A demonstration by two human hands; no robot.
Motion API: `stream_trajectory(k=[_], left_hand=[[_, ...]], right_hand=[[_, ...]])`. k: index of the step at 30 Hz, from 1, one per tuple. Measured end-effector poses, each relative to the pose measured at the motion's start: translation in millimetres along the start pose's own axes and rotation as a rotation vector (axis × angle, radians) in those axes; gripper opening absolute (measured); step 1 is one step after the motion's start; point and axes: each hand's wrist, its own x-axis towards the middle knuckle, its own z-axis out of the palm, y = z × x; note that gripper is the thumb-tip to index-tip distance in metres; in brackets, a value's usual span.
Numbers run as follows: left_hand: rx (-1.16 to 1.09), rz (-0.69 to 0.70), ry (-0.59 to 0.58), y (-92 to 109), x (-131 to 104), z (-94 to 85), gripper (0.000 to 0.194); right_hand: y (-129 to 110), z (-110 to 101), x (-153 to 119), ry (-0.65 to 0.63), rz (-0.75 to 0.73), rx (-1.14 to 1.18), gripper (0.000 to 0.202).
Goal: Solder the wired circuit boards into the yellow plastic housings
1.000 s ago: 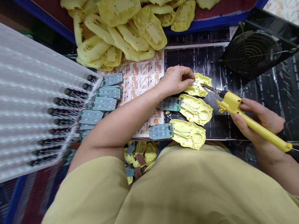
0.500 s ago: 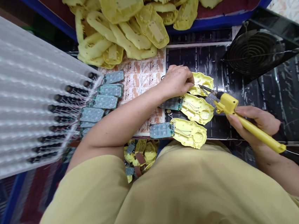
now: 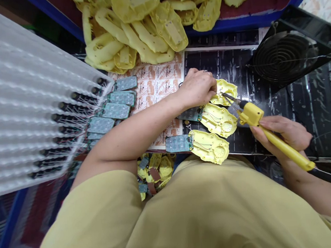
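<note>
Far shell (image 3: 229, 88), a yellow moulded half, lies open on the black tabletop (image 3: 251, 139), farthest from the body of three in a column. Long axis roughly crosswise, right end a little lower in view; left end hidden behind the left hand (image 3: 200, 87).

Left hand is the nearer one, right at that end, so the exposed part of the shell lies just to the right of its grip. Fingers curl inward; fingertips hidden, cannot tell whether they pinch the shell, a wire, or nothing.

Right hand (image 3: 287, 131) is farther off, nearer the body and to the right. Its grip is wrapped around the handle of a yellow soldering tool (image 3: 251, 115). From that grip the shell lies up and to the left, and the tool slants along this same line. Metal tip (image 3: 233, 99) is over the shell's interior; contact unclear.

Middle shell (image 3: 217, 119) just below, near shell (image 3: 210, 147) below that, each with wires and a board at its left.
</note>
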Motion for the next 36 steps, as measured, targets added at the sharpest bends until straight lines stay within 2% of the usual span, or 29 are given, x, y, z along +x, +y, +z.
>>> stream_trajectory(k=[3,7,12,17,22,26,28,32,34,36], left_hand=[[0.003,-0.015,0.004,2,1,-1.1,0.02],[0.003,-0.049,-0.029,6,1,-4.9,0.02],[0.006,-0.013,-0.013,4,0,-5.0,0.022],[0.008,-0.024,-0.027,6,1,-6.2,0.02],[0.002,-0.066,-0.061,9,3,-9.7,0.021],[-0.011,-0.048,-0.048,5,3,-8.6,0.02],[-0.008,-0.043,-0.047,4,4,-6.6,0.019],[0.001,-0.034,-0.045,5,3,-4.2,0.021],[0.0,-0.031,-0.01,3,0,-7.0,0.029],[-0.015,-0.023,0.046,-4,-6,-13.3,0.046]], right_hand=[[-1,-4,-1,0.004,0.059,-0.02,0.023],[0,-5,-1,0.007,0.021,-0.019,0.029],[1,4,-1,-0.01,0.007,0.029,0.029],[1,2,1,-0.027,0.026,-0.054,0.024],[-1,-5,4,0.111,0.04,-0.044,0.021],[-1,-4,-4,0.085,0.112,-0.09,0.017],[2,-1,-10,0.109,0.141,-0.13,0.029],[9,5,-20,0.19,0.109,-0.121,0.056],[12,7,-23,0.248,0.124,-0.118,0.055],[13,9,-26,0.331,0.133,-0.12,0.047]])
